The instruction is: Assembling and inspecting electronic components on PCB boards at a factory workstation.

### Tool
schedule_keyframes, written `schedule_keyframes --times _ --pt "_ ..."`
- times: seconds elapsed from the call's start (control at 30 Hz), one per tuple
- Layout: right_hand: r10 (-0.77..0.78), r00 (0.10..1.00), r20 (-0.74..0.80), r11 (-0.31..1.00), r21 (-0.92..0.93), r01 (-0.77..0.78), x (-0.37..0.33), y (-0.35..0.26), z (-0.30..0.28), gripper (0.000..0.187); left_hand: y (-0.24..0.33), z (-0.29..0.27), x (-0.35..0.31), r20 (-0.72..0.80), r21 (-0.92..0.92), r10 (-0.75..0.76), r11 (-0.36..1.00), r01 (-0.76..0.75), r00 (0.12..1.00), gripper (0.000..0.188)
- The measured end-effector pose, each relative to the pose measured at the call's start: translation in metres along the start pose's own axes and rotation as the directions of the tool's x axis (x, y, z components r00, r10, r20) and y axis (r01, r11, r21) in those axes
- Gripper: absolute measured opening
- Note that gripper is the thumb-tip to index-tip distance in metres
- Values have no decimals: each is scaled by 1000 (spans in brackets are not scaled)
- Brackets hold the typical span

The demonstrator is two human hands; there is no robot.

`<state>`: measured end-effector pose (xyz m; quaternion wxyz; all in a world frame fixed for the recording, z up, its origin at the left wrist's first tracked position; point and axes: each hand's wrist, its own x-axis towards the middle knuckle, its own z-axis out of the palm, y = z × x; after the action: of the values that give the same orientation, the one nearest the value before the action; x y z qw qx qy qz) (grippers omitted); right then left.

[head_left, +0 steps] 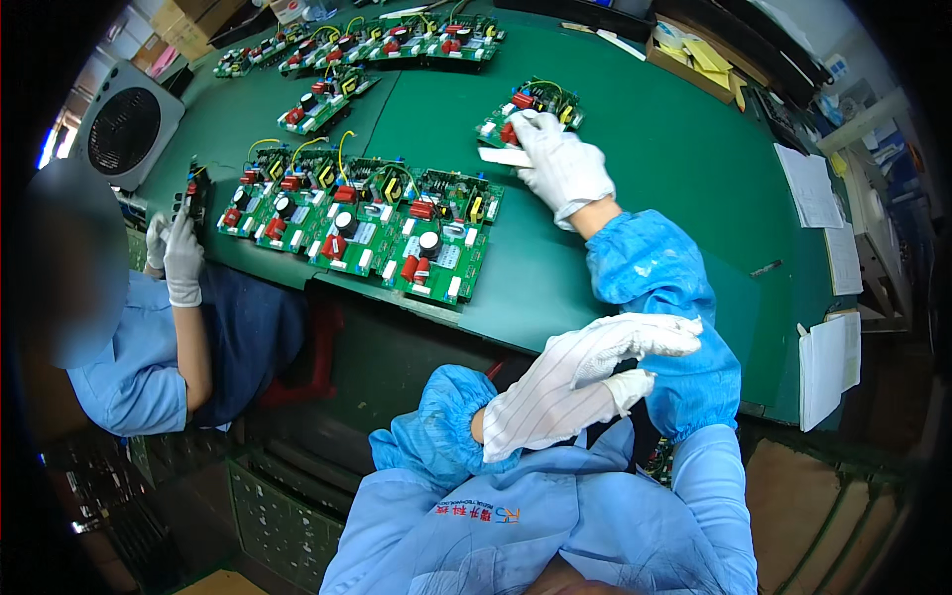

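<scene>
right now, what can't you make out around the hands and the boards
- Head view: the right hand covers part of a green circuit board; whether its fingers grip the board or the white strip is unclear.
- The left hand hangs in the air; its palm is turned away.
- The far row of boards is too small for detail.
- The co-worker's gloved hands partly hide a dark part.

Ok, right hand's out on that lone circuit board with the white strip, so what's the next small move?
Probably close the fingers on the circuit board and draw it nearer. The right hand rests on its near edge at full reach beside a white strip, while the left hand hangs empty near the chest.
</scene>
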<state>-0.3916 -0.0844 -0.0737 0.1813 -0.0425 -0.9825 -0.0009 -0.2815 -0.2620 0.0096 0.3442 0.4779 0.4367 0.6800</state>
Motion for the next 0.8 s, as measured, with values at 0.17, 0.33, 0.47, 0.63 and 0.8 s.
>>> schedule_keyframes --times 0.17,0.33,0.47,0.63,0.8 --pt "-196 979 -54 945 -279 174 -37 83 1 51 -9 6 3 -17 7 -112 994 113 994 36" --pt "-416 899 -136 893 -249 375 -104 114 -21 40 -22 3 0 -157 9 -172 984 176 972 34" --pt "-389 919 -66 904 -220 367 -185 116 -71 29 -55 -6 14 -423 524 105 839 148 900 35" --pt "-154 988 4 975 -160 152 -263 129 -93 33 -129 -10 58 -379 835 305 519 181 874 36" --pt "292 953 -77 952 -66 -298 -298 146 -91 43 -173 19 98 -252 899 354 431 82 901 27"
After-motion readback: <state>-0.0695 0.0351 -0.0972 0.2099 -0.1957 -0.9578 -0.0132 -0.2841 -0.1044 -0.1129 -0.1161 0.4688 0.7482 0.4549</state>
